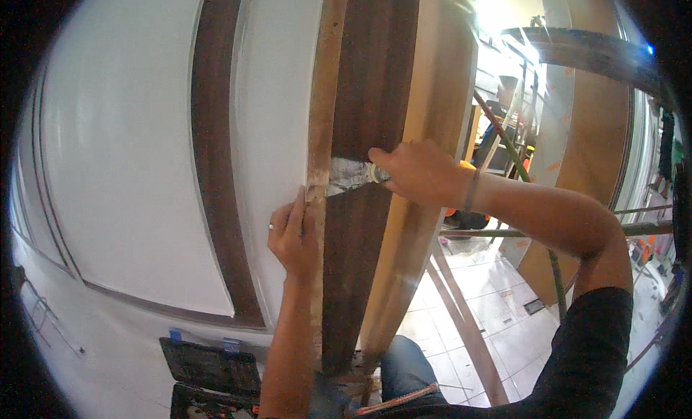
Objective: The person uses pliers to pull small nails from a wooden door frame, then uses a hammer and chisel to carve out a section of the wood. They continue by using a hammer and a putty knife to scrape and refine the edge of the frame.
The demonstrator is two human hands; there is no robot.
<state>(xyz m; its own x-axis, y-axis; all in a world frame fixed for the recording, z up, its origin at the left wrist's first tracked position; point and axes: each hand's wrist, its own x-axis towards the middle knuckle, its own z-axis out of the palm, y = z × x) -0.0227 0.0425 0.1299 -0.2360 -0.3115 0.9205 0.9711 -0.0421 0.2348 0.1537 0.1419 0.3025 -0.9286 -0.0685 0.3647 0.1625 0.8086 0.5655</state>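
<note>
My right hand (425, 172) is closed round the handle of a putty knife (351, 175), its wide blade pointing left. The smeared metal blade lies across the dark brown wood panel (375, 73), its edge at the light wood strip (326, 73). Just left of and below the blade, my left hand (294, 235) is against that strip, fingers bent and pressed together, a ring on one. Whatever the left fingers pinch is too small to make out. Pale marks show on the strip between the blade and the left fingertips.
On the left stands a white panel (137, 145) with brown trim (213, 130). An open black toolbox (209, 365) sits low at the left. Scaffold poles (555, 275) and a curved dark bar (591, 51) stand at the right, over a tiled floor (461, 296).
</note>
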